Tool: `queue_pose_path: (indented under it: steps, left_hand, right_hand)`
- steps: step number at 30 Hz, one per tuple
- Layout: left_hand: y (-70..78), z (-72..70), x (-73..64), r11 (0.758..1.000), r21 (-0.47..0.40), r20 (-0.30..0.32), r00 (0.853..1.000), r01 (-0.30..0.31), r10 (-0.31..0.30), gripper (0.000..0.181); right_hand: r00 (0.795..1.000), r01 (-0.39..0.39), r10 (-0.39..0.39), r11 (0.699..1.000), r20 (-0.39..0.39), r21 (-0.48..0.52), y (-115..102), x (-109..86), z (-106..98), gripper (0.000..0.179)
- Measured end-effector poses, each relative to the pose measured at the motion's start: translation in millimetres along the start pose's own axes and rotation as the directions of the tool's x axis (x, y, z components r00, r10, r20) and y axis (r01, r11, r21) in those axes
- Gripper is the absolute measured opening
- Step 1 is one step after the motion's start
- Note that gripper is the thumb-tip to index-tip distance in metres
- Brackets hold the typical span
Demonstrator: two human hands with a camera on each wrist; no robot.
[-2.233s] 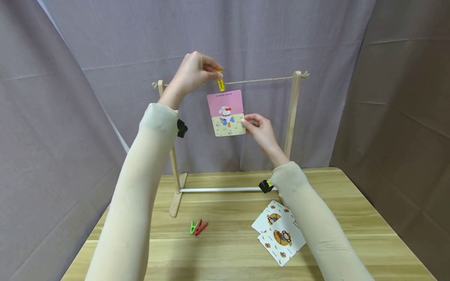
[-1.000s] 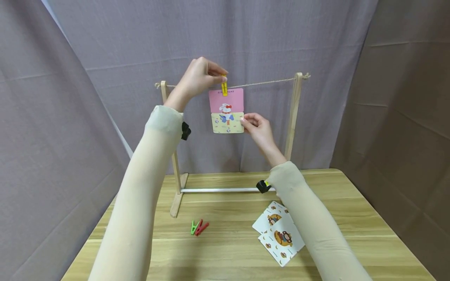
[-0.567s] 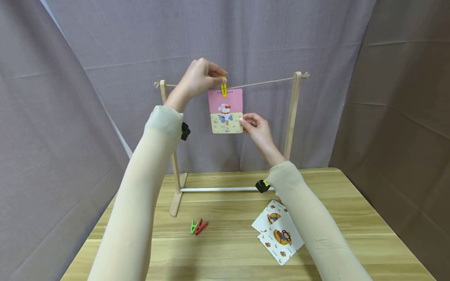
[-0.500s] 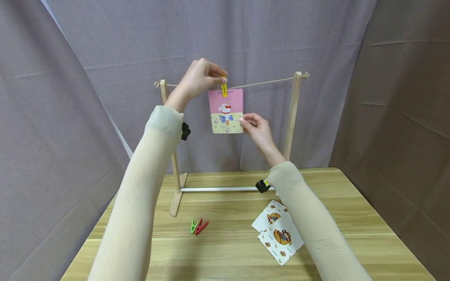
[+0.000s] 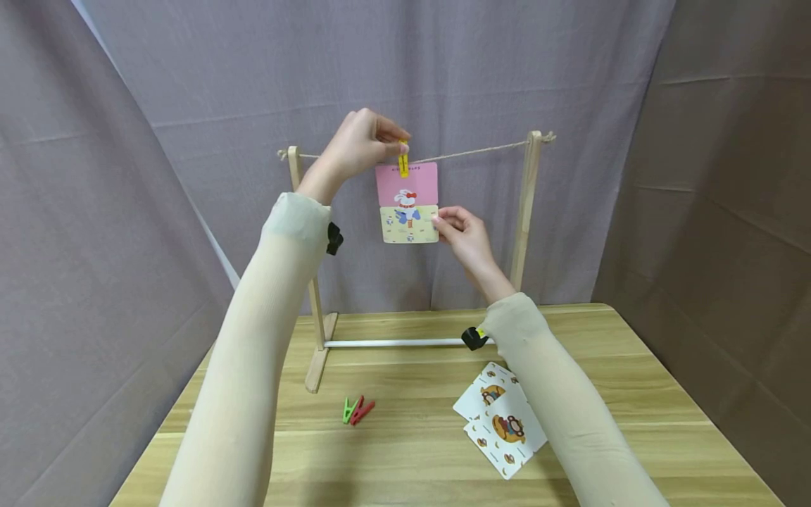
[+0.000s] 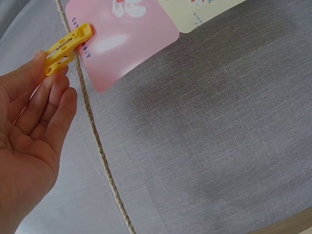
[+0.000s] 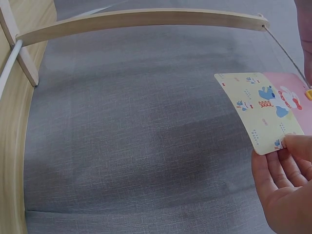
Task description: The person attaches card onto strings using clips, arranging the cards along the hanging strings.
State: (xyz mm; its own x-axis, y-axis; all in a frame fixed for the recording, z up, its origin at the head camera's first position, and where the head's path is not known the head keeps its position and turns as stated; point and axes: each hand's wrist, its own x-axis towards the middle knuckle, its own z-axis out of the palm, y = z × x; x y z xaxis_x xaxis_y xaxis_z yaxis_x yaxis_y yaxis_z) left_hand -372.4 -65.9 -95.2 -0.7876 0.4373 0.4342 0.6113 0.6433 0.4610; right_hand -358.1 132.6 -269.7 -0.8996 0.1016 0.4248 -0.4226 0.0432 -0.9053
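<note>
My left hand [image 5: 364, 144] pinches the tail end of a yellow clothespin [image 6: 68, 46]. The clothespin's jaws lie over the twine [image 6: 97, 141] and the top edge of a pink and yellow card [image 5: 407, 203] printed with a white rabbit. The card hangs upright just below the line. Between thumb and fingers, my right hand [image 5: 465, 232] holds the card's lower right edge. In the right wrist view, the thumb lies on the card's yellow part [image 7: 261, 107], with the other fingers behind it.
The twine runs between two wooden posts [image 5: 524, 211] of a stand with a white crossbar [image 5: 393, 343]. On the wooden table [image 5: 405, 465] lie a green clothespin [image 5: 350, 410], a red clothespin [image 5: 362, 410] and white monkey cards [image 5: 507, 426] beneath my right forearm. A grey curtain [image 5: 475, 70] hangs behind.
The yellow clothespin has come down from above the card onto its top edge and the line. The card has straightened and risen slightly to the twine. Lately both hands stay nearly still.
</note>
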Motion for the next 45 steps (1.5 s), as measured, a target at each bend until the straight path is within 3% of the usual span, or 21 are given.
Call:
queue_pose_path:
  steps: [26, 45]
  left_hand:
    - [-2.0, 6.2, 1.7, 0.999, -0.029, 0.04, 0.999, 0.023, -0.022, 0.039]
    - [-1.9, 10.3, 2.4, 1.0, -0.01, 0.013, 1.0, 0.014, -0.014, 0.046]
  right_hand:
    - [1.0, -0.017, 0.018, 1.0, 0.014, -0.023, 2, 0.7, -6, 0.026]
    - [0.999, -0.03, 0.031, 0.998, 0.014, -0.053, -3, 3.2, -4, 0.029]
